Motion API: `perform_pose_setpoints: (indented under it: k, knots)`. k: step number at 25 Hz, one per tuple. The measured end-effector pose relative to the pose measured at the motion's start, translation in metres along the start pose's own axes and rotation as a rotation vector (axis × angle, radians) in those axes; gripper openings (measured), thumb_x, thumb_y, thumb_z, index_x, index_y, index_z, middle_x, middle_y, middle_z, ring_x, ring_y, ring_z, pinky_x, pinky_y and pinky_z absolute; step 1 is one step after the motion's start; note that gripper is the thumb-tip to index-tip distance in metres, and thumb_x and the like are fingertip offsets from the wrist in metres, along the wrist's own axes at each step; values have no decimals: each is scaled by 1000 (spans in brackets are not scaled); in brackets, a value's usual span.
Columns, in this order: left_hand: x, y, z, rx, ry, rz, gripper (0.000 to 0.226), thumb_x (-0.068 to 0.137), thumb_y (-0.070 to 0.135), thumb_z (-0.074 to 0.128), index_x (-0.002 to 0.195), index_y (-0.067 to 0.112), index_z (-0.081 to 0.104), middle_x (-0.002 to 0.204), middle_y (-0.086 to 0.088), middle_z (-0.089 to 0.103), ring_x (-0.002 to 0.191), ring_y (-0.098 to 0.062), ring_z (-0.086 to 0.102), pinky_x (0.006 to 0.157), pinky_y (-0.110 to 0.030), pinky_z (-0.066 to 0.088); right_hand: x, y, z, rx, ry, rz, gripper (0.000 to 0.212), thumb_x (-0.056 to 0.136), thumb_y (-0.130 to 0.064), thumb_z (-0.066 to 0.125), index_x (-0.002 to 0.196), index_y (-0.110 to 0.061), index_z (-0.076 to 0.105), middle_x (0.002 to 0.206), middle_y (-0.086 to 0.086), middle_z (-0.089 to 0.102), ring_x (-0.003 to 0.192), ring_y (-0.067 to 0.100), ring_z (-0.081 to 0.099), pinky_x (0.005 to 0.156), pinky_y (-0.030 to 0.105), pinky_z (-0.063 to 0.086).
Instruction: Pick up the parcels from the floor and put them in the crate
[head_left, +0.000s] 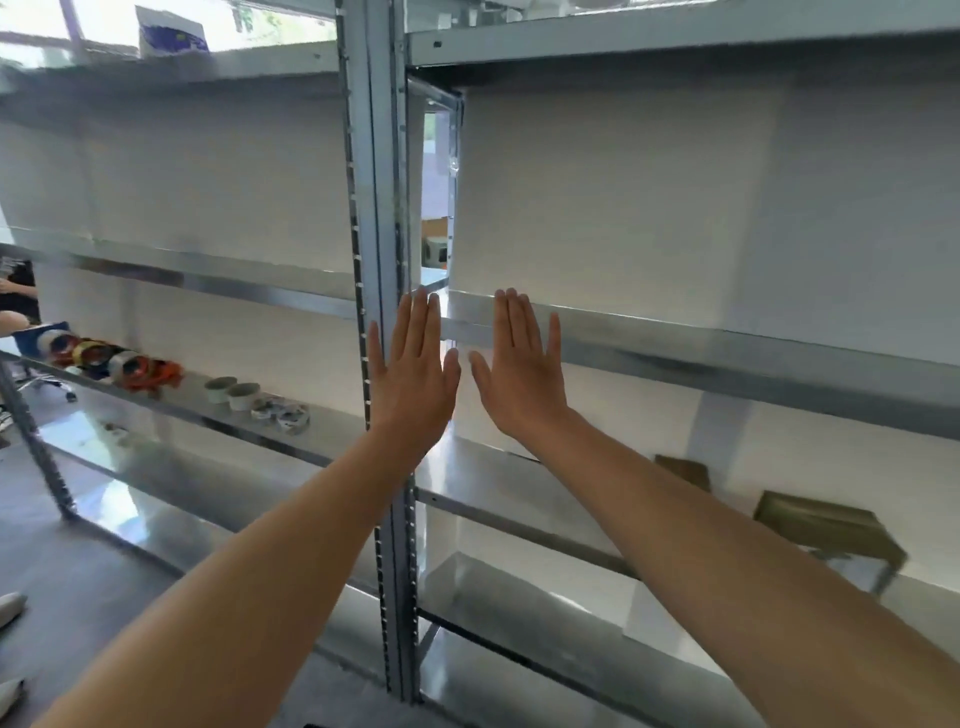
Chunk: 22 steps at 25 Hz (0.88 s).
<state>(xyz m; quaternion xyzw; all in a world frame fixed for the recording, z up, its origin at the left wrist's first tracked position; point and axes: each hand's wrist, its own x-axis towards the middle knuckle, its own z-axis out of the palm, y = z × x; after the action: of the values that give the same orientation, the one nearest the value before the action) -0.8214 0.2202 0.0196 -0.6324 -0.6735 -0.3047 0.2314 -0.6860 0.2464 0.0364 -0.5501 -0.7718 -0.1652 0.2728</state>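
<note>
Both arms stretch forward in front of a metal shelving rack. My left hand is flat with straight fingers, its back toward me, in front of the rack's upright post. My right hand is held the same way just to the right, fingers straight and together, holding nothing. No crate and no parcels on the floor are in view. Two brown cardboard boxes sit on a lower shelf at the right.
Several tape rolls and small white rolls lie on the left shelf. White panels back the rack. Grey floor lies at lower left. A person's arm and a chair base show at the far left.
</note>
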Motion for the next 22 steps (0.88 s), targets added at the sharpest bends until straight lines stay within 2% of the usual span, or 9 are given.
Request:
perform_pose_setpoints:
  k: [6, 12, 18, 22]
  knots:
    - [-21, 145, -4, -208, -24, 131, 61, 105, 38, 18, 156, 15, -5, 164, 1, -9, 150, -14, -11, 121, -47, -9, -74, 123, -57, -119, -13, 200, 71, 104, -45, 24, 156, -10, -10, 165, 4, -11, 152, 16, -12, 120, 46, -14]
    - [-86, 296, -20, -300, -128, 304, 62, 103, 39, 11, 154, 16, -14, 162, 1, -19, 149, -14, -17, 121, -47, -8, -179, 235, -126, -234, -59, 408, 72, 104, -51, 18, 155, -15, -18, 163, 3, -21, 150, 18, -19, 114, 44, -22]
    - [-160, 422, -39, -338, -196, 488, 64, 98, 46, -6, 152, 16, -22, 161, -1, -25, 147, -17, -24, 119, -46, -15, -285, 320, -189, -320, -57, 583, 71, 104, -50, 16, 155, -12, -16, 164, 4, -17, 151, 18, -16, 120, 47, -15]
    - [-215, 491, -51, -387, -243, 627, 65, 97, 50, -6, 150, 17, -25, 159, -2, -28, 146, -20, -26, 119, -49, -14, -366, 358, -219, -413, -81, 720, 74, 103, -53, 16, 155, -13, -17, 164, 5, -18, 151, 21, -16, 120, 48, -14]
